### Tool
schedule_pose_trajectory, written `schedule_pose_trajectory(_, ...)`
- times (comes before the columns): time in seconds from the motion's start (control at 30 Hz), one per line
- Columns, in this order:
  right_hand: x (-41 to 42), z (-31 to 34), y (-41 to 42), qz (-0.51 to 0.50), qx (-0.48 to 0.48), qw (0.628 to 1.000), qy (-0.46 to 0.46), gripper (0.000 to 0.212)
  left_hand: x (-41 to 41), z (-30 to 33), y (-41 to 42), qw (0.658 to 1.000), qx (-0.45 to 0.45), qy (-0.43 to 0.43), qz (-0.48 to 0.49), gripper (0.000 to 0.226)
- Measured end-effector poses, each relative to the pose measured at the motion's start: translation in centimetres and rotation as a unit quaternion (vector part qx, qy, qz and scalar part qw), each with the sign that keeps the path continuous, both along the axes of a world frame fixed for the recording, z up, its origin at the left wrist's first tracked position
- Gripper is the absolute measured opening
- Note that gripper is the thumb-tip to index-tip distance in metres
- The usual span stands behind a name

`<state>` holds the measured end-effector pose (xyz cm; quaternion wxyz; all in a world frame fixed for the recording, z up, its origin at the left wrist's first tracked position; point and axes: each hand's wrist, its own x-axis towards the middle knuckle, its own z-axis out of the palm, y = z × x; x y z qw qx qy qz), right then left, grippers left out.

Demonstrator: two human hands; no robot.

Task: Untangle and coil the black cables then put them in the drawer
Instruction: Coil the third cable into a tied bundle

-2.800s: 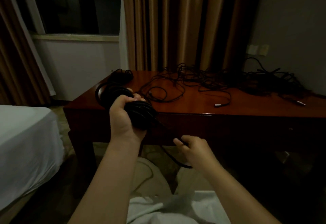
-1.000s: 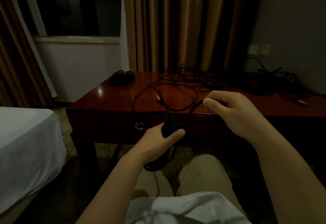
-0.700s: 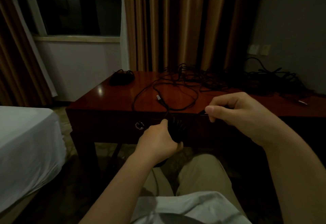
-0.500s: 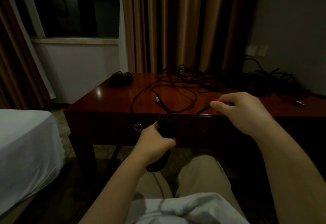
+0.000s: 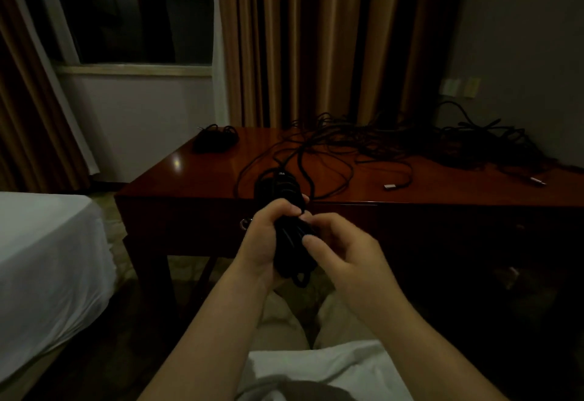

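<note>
My left hand (image 5: 262,239) grips a coiled bundle of black cable (image 5: 286,207) in front of the desk's front edge. My right hand (image 5: 341,249) is against the bundle's right side, its fingers curled on the cable strands. A loose length of the same cable runs from the bundle up onto the desk. A large tangle of black cables (image 5: 426,144) covers the back and right of the wooden desk (image 5: 196,185). A small coiled cable (image 5: 215,139) lies at the desk's back left corner. A drawer with a ring pull (image 5: 244,223) sits shut below the desk top.
A bed with a white sheet (image 5: 47,258) stands at the left. Brown curtains (image 5: 316,40) and a dark window (image 5: 132,11) are behind the desk. A cable plug (image 5: 390,186) lies on the desk top. My knees are below the hands.
My right hand came down from beside the desk edge, where it pinched the loose strand, to the bundle in my left hand. The left hand raised the bundle slightly.
</note>
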<state>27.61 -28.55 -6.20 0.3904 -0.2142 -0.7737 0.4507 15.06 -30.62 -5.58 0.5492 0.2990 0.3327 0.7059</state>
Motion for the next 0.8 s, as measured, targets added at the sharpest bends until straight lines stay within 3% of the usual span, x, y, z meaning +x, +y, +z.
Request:
schedule_pose_trajectory(0.07,-0.3,-0.2,-0.1,0.015,-0.048,0.999,0.016,0.022,0.4,0.0,0.2,0.999,-0.007,-0.034,0.017,0.021)
schedule_pose_trajectory(0.17,-0.4,-0.3,0.3,-0.007,-0.018,1.000,-0.010,0.021,0.5,-0.5,0.7,0.994,-0.026,-0.098,0.047,0.017)
schedule_pose_trajectory(0.27,-1.0,-1.5,0.3,-0.075,0.109,0.989,-0.068,0.015,0.6,-0.9,1.1,0.983,-0.046,-0.154,0.085,0.011)
schedule_pose_trajectory(0.43,-1.3,-4.3,1.9,-0.131,0.355,0.925,0.029,0.031,1.2,-1.4,1.2,0.969,-0.064,-0.218,0.100,0.012)
schedule_pose_trajectory(0.5,-1.3,-5.4,2.0,-0.118,0.363,0.923,0.040,0.039,1.2,-1.6,1.2,0.968,-0.076,-0.216,0.103,0.017)
schedule_pose_trajectory(0.6,-2.2,-5.7,0.9,-0.175,0.320,0.930,0.042,0.046,2.0,-1.4,1.1,0.970,-0.100,-0.200,0.095,0.023)
schedule_pose_trajectory(0.7,-3.1,-5.3,0.7,-0.263,0.335,0.904,0.028,0.043,2.9,-1.2,0.8,0.970,-0.114,-0.192,0.095,0.023)
schedule_pose_trajectory(0.8,-3.1,-5.3,1.2,-0.281,0.363,0.888,-0.003,0.041,2.9,-1.4,0.4,0.974,-0.106,-0.176,0.096,0.023)
